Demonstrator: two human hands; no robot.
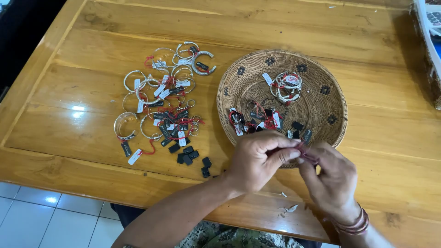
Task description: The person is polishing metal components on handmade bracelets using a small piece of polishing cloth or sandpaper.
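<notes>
Both hands meet over the near rim of a round woven basket point(321, 73) on a wooden table point(82, 124). The left hand point(257, 160) pinches its thumb and fingertips together on a bit of red string point(307, 154), and the right hand point(333, 177) curls its fingers closed around the same string from the other side; whatever small piece hangs on it is hidden between the fingers. In the basket lie a bundle of silver rings point(287, 86) and some black tags point(301, 131). To the left on the table sits a spread of silver bangles point(161, 96) with red ties and white labels.
</notes>
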